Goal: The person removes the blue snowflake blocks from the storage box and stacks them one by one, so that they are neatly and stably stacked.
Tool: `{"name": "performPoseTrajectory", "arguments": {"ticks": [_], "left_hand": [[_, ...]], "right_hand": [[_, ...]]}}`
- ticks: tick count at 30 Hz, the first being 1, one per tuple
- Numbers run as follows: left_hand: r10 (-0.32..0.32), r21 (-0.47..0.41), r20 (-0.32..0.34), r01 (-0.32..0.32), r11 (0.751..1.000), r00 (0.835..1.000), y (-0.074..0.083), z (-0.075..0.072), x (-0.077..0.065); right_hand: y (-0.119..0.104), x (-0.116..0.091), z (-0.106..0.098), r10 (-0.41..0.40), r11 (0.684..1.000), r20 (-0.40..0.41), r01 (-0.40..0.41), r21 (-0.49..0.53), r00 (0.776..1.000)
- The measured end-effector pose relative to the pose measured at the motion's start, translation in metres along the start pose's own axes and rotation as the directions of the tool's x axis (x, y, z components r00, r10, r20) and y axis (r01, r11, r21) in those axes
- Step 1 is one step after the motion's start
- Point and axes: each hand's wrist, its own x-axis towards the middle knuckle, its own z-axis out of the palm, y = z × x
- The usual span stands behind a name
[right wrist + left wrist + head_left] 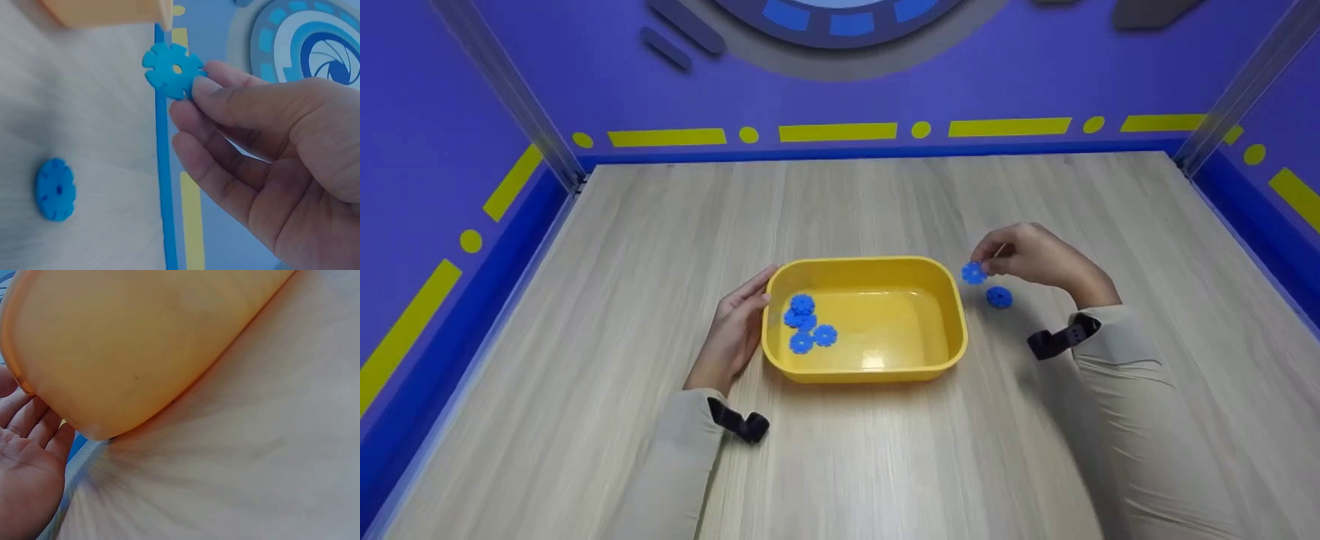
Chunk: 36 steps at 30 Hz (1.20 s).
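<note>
A yellow plastic bin stands on the table, with several blue notched discs lying at its left end. My left hand rests against the outside of the bin's left wall, its fingers fairly straight; in the left wrist view the hand touches the wall near the rim. Just beyond the bin's right wall, my right hand pinches one blue notched disc between thumb and fingers, above the table. Below that hand, more blue discs, seemingly stacked, lie on the table.
The light wood-grain table is bounded by a blue-purple wall with yellow markings at the back and by similar panels at both sides. A black wrist camera sits on each sleeve.
</note>
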Motion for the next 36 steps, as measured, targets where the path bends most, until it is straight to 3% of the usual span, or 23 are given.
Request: {"name": "performPoseTrajectory", "arguments": {"ticks": [11,18,36], "left_hand": [[0.011,0.011,0.000,-0.011,1.000,1.000,0.000,-0.001,0.001],[0.006,0.007,-0.005,-0.006,1.000,1.000,-0.001,-0.001,0.001],[0.006,0.017,-0.006,-0.006,1.000,1.000,-0.001,-0.001,0.000]], "right_hand": [[0.031,-0.007,0.004,0.127,0.991,-0.021,-0.126,0.048,0.992],[0.042,-0.010,0.007,0.174,0.985,-0.015,-0.173,0.028,0.985],[0.047,-0.011,0.012,0.208,0.978,0.038,-0.208,-0.008,0.977]]}}
